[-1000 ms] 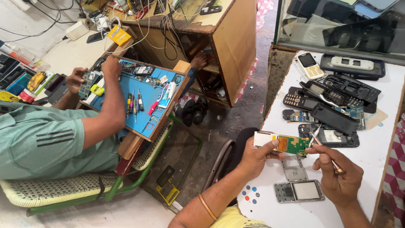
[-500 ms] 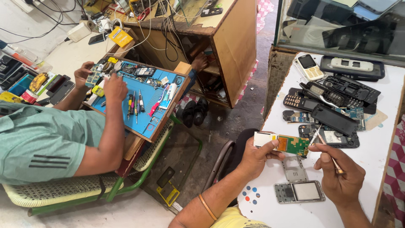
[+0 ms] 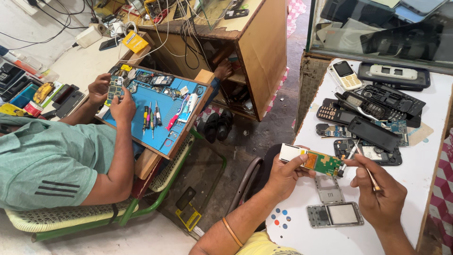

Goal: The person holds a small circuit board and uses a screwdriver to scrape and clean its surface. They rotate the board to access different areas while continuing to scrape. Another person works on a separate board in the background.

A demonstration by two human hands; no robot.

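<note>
Holding a green phone circuit board (image 3: 317, 161) over the near edge of the white table (image 3: 427, 156), the left hand (image 3: 284, 175) has its grip closed on the board's left end, thumb on top. The right hand (image 3: 381, 193) has its grip closed on a thin metal tool (image 3: 350, 156), whose tip touches the board's right end. A keypad frame (image 3: 328, 188) and screen frame (image 3: 334, 215) lie just below. Dismantled phones (image 3: 373, 113) are heaped beyond. A co-worker (image 3: 52, 160) at left handles parts on a blue mat (image 3: 155, 118).
</note>
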